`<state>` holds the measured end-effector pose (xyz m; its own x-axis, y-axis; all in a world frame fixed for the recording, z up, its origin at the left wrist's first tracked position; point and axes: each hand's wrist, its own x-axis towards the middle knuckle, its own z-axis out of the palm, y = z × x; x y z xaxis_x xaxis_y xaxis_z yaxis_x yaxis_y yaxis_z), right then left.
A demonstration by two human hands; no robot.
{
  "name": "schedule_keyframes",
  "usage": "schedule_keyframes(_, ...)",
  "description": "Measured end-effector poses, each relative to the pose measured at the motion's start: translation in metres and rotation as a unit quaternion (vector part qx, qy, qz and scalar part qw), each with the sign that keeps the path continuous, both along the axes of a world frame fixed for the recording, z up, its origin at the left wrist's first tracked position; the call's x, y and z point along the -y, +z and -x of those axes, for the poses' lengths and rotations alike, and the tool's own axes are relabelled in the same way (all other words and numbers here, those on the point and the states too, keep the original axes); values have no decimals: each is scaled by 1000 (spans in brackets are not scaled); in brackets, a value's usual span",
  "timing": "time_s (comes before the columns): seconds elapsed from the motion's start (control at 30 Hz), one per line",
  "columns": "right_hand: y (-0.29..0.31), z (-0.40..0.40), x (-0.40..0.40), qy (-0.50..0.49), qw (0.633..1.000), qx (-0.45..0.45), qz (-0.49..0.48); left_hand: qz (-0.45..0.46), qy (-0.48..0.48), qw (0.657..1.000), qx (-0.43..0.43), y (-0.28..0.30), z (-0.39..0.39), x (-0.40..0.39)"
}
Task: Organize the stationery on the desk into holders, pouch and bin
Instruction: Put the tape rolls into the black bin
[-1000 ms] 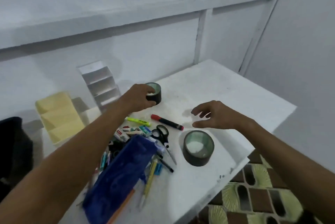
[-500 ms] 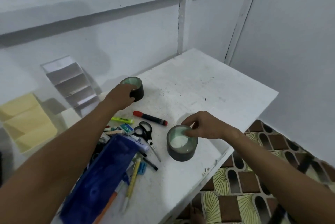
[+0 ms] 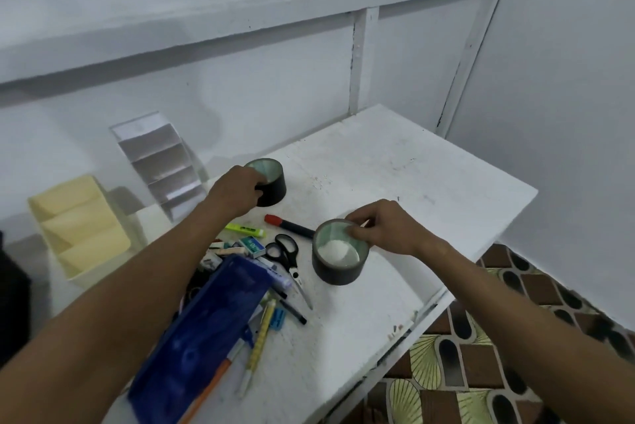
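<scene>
Nearest to me, at the left, the blue pouch (image 3: 202, 331) lies slanted over a heap of pens and small stationery on the white desk (image 3: 429, 190). A yellow pen (image 3: 259, 341) and a blue sharpener (image 3: 279, 317) lie just right of it, and black-handled scissors (image 3: 285, 257) sit a little farther on, blades pointing toward me.

Right of the scissors stands the larger tape roll (image 3: 338, 257), flat on the desk. My right hand (image 3: 385, 229) pinches its far right rim, thumb inside the core and fingers curled over the outside.

Beyond that roll lie a red-capped marker (image 3: 288, 225) and, to its left, a yellow highlighter (image 3: 245, 230).

Farther still, my left hand (image 3: 237, 191) grips the smaller tape roll (image 3: 269, 181), fingers curled round its near left side; it also stands on the desk.

At the far left, against the wall, a cream holder (image 3: 79, 231) and a white tiered holder (image 3: 161, 162) stand side by side.
</scene>
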<state>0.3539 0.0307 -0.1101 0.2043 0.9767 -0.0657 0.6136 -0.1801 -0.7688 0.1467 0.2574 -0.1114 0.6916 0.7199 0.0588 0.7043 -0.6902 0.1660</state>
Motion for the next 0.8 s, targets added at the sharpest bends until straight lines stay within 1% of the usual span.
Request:
schedule_keyframes(0.1, 17, 12, -23, 12, 999, 15, -29, -25, 0, 999, 24, 24, 19, 7)
schedule_keyframes(0.23, 42, 44, -67, 61, 997, 13, -55, -70, 16, 996, 55, 64, 63, 22)
schedule_keyframes(0.37, 63, 101, -116, 128, 987, -9, -93, -93, 84, 989, 75, 103, 128, 38)
schedule_keyframes(0.5, 84, 183, -152, 209, 969, -2, -131, -125, 165, 977, 57, 129, 215, 56)
schedule_keyframes(0.57, 91, 227, -163, 245, 959, -18, -144, -135, 214, 966, 55, 136, 260, 66)
schedule_keyframes(0.67, 96, 287, -173, 278, 949, -43, -140, -147, 278, 948, 44, 142, 321, 83)
schedule_keyframes(0.8, 95, 354, -180, 301, 942, -65, -134, -131, 342, 931, 3, 141, 388, 98)
